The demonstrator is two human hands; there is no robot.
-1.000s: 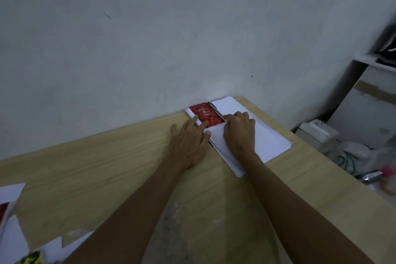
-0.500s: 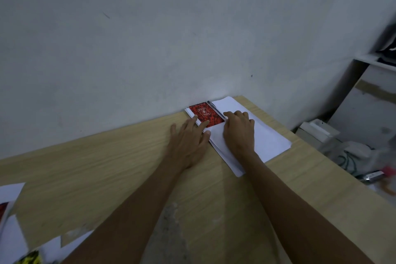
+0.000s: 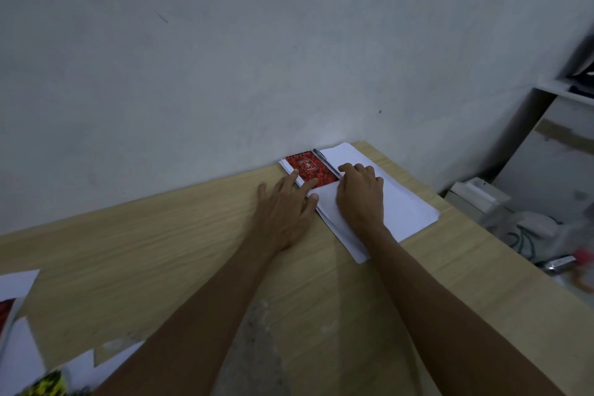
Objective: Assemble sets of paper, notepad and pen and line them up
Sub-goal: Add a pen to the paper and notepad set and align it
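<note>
A white paper sheet (image 3: 401, 202) lies at the far right corner of the wooden table (image 3: 160, 251), against the wall. A small red spiral notepad (image 3: 310, 169) rests on its far left part, with a dark pen (image 3: 324, 162) alongside the notepad's right edge. My left hand (image 3: 286, 209) lies flat, fingers spread, touching the notepad's near left edge and the paper's left border. My right hand (image 3: 361, 194) presses palm-down on the paper, its fingertips at the pen's near end. Neither hand grips anything.
More white sheets (image 3: 16, 347) and a bit of another red notepad (image 3: 6, 312) sit at the table's near left edge, beside something yellow and black (image 3: 48, 387). Right of the table stand white boxes (image 3: 475, 196), cables and a shelf (image 3: 565, 90).
Almost nothing has moved; both hands stay on the set, with only small shifts of the fingers at the notepad and pen.
</note>
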